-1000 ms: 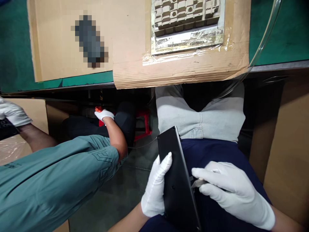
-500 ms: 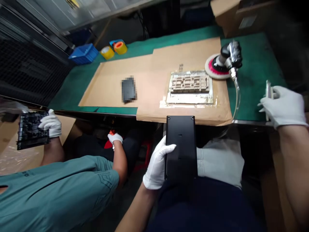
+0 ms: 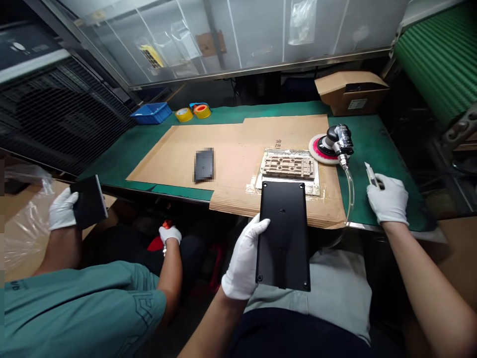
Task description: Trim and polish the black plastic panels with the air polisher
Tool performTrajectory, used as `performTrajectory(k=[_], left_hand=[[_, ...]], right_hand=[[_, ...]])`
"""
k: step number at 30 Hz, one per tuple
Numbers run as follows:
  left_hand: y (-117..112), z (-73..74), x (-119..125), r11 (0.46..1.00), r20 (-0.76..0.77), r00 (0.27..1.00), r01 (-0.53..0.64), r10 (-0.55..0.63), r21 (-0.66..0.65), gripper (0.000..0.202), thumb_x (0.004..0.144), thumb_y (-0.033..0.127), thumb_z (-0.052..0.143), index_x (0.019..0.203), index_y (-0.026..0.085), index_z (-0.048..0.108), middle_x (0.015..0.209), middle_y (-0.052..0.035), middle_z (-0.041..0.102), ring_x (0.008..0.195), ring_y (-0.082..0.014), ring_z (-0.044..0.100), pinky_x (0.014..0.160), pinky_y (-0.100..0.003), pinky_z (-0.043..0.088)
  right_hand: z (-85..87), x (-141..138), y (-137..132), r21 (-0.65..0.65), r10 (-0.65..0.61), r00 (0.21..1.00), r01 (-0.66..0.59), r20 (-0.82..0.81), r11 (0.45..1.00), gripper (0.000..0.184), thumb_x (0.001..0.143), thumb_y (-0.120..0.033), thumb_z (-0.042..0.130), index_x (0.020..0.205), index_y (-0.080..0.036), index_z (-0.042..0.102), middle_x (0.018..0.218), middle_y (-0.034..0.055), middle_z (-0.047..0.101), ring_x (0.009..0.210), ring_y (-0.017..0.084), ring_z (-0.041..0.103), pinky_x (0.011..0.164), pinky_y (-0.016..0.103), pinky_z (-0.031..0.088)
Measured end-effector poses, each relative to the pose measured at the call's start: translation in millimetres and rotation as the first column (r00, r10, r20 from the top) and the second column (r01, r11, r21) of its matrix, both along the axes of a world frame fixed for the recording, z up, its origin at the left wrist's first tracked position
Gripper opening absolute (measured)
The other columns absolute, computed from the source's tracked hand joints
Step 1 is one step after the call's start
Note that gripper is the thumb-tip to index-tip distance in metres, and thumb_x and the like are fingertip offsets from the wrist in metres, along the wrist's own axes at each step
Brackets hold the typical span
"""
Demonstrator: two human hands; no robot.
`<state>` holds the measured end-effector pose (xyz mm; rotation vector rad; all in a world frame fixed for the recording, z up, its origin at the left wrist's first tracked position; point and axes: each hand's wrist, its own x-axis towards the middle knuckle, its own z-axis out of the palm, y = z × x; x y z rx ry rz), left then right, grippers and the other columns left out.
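Observation:
My left hand (image 3: 244,258), in a white glove, grips the left edge of a flat black rectangular panel (image 3: 283,238) with its thumb on the face. The panel is tilted up above my lap and has small screws or holes at its corners. Over the green mat at the right, my gloved right hand (image 3: 389,199) is closed on a utility knife (image 3: 370,174), its tip pointing up and left. Between the hands, a beige grooved fixture block (image 3: 288,166) sits on a taped pale plate. Beside it lies a polisher (image 3: 331,144) with a white and pink pad and a clear hose.
Brown cardboard (image 3: 231,144) covers part of the green mat (image 3: 357,199); a dark pixelated piece (image 3: 204,165) lies on it. A blue bin (image 3: 152,113), tape rolls (image 3: 192,112) and a carton (image 3: 352,92) stand behind. At left, a co-worker (image 3: 93,298) holds a black panel (image 3: 89,201).
The view has tilted up, showing more of the back wall. My right hand with the knife appears closer to the polisher. The co-worker's panel has turned to show a smooth side.

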<state>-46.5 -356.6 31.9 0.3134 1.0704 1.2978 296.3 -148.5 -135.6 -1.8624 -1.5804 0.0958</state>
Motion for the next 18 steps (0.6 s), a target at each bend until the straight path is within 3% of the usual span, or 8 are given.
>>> performTrajectory(k=[10, 18], left_hand=[[-2.7, -5.4, 8.7, 0.997, 0.036, 0.999, -0.017, 0.020, -0.071, 0.028, 0.086, 0.035, 0.074, 0.107, 0.017, 0.077, 0.114, -0.0056, 0.077, 0.120, -0.0259, 0.067, 0.110, -0.035, 0.050], [0.4, -4.5, 11.9, 0.987, 0.101, 0.991, -0.069, 0.084, -0.143, 0.028, 0.078, 0.034, 0.082, 0.099, 0.016, 0.077, 0.103, -0.0057, 0.079, 0.112, -0.0275, 0.071, 0.107, -0.038, 0.053]], right_hand=[[-5.1, 3.9, 4.7, 0.012, 0.000, 0.999, -0.001, 0.047, 1.000, 0.037, 0.077, -0.018, 0.063, 0.109, -0.006, 0.079, 0.094, 0.0180, 0.072, 0.081, 0.022, 0.057, 0.075, 0.034, 0.040], [-1.7, 3.1, 5.2, -0.017, -0.005, 0.998, 0.006, 0.059, 1.000, 0.039, 0.080, -0.019, 0.062, 0.111, -0.002, 0.078, 0.100, 0.0215, 0.074, 0.086, 0.023, 0.058, 0.079, 0.033, 0.041]])
